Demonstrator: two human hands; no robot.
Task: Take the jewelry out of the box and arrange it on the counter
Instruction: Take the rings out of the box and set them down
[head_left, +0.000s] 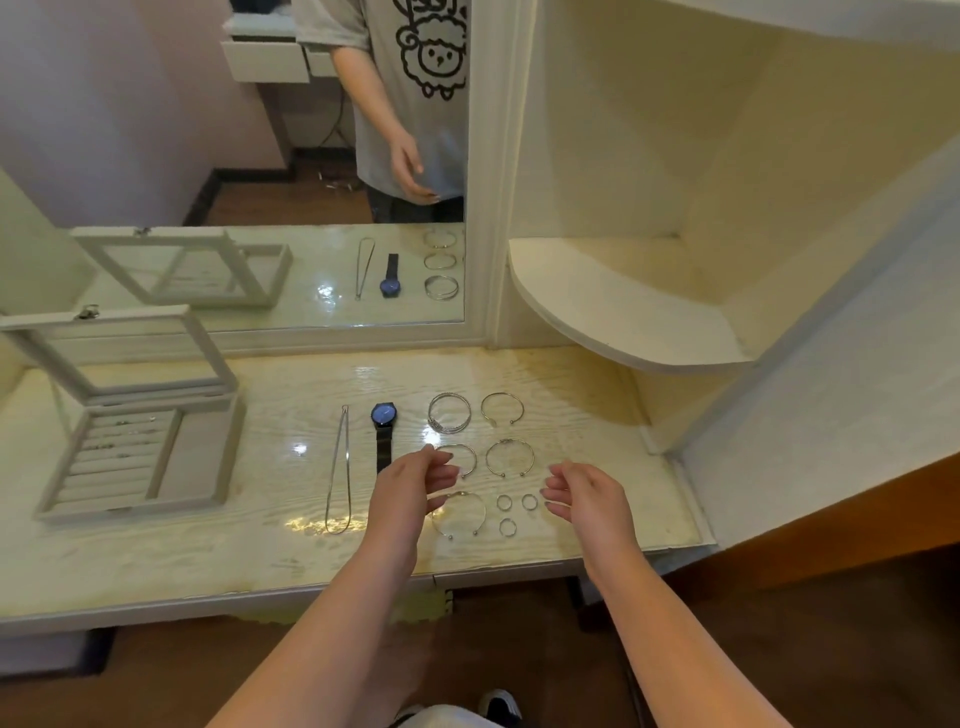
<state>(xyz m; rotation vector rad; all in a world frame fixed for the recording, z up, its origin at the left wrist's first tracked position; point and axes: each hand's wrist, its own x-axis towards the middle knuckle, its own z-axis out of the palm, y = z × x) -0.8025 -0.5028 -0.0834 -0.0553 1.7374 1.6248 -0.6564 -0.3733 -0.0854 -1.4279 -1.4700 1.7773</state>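
A grey jewelry box (202, 457) stands open at the left of the counter (156, 551), with a few small rings left in its ring rows (117, 441). Laid out on the counter are a silver necklace (338, 467), a blue-faced watch (383, 418), several silver bangles (450, 413) and three small rings (508, 527). My left hand (410, 480) hovers over the bangles' left side, fingers apart and empty, partly covering two bangles. My right hand (584, 493) hovers to the right of the rings, also empty with fingers spread.
A mirror (234, 156) backs the counter and reflects the box, the jewelry and a person's torso. A curved corner shelf (623, 317) juts out above the counter's right end. The counter's front edge (260, 597) runs just under my forearms.
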